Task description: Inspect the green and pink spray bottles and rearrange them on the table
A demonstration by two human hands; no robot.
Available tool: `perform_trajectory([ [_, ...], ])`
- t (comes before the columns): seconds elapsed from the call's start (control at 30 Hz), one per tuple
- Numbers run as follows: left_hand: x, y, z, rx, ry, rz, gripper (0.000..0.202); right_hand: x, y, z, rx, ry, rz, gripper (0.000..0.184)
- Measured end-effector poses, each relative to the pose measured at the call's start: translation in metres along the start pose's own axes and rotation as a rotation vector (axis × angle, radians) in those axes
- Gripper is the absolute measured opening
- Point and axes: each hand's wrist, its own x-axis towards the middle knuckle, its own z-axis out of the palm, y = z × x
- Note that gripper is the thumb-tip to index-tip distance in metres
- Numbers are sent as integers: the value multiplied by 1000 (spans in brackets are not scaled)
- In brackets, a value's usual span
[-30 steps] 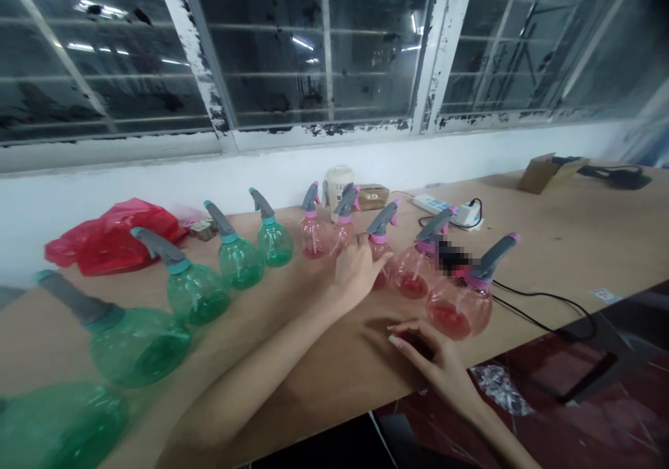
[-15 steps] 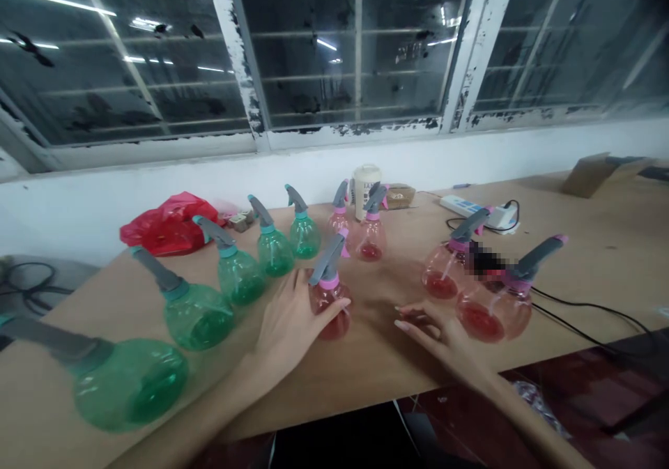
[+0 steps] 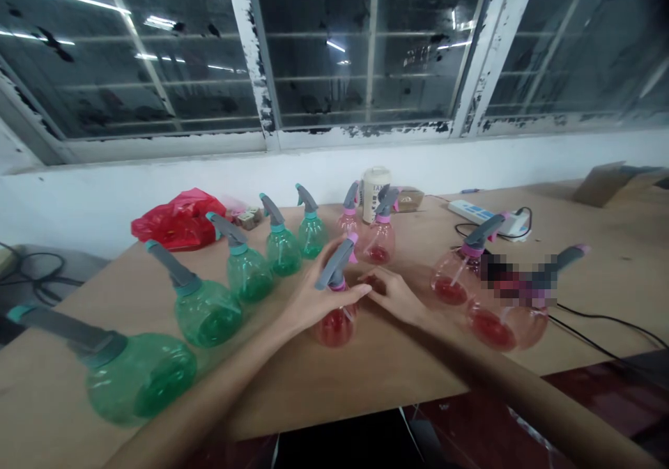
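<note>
- Wrapped around a pink-collared spray bottle point(image 3: 334, 328), our left hand point(image 3: 306, 298) has its thumb across the front, just below the collar, and its fingers mostly hidden behind.
- Our right hand point(image 3: 400, 295) has loosely bent fingers, their tips just beside our left thumb; we cannot tell whether it touches the bottle.
- We see the held bottle near the middle of the frame, roughly upright, with red in its base.
- Five green spray bottles point(image 3: 251, 277) run in a slanting row from lower left towards the centre.
- Behind our hands we have two pink spray bottles point(image 3: 379, 242) and a lettered cup point(image 3: 373, 201); two more pink bottles point(image 3: 449, 281) stand right of centre.
- At left we see a red plastic bag point(image 3: 180, 221); at right, a white power strip point(image 3: 473, 212).
</note>
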Motion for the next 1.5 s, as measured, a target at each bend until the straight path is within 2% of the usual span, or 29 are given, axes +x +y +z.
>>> perform_trajectory([
  [0.17,7,-10,2,62,62,17,39,9,2,15,-21,-54,-40,12],
  [0.37,7,-20,1,199,132,-10,22,15,5,23,-53,-54,-72,10],
  [0.57,4,-21,-13,197,135,-36,21,13,7,25,-113,-62,-101,11],
  [0.7,6,-25,-20,162,201,-21,23,11,7,26,-150,-72,-129,10],
  [0.9,4,-22,-19,174,190,-7,26,10,9,27,-116,-36,-71,10],
  [1.03,1,-17,-18,178,217,9,13,9,11,26,-113,-25,-65,9],
  [1.27,-3,-16,-24,188,220,2,13,10,13,24,-114,16,-49,10],
  [1.5,-8,-23,-25,239,238,-46,32,10,14,21,-132,24,-25,9],
])
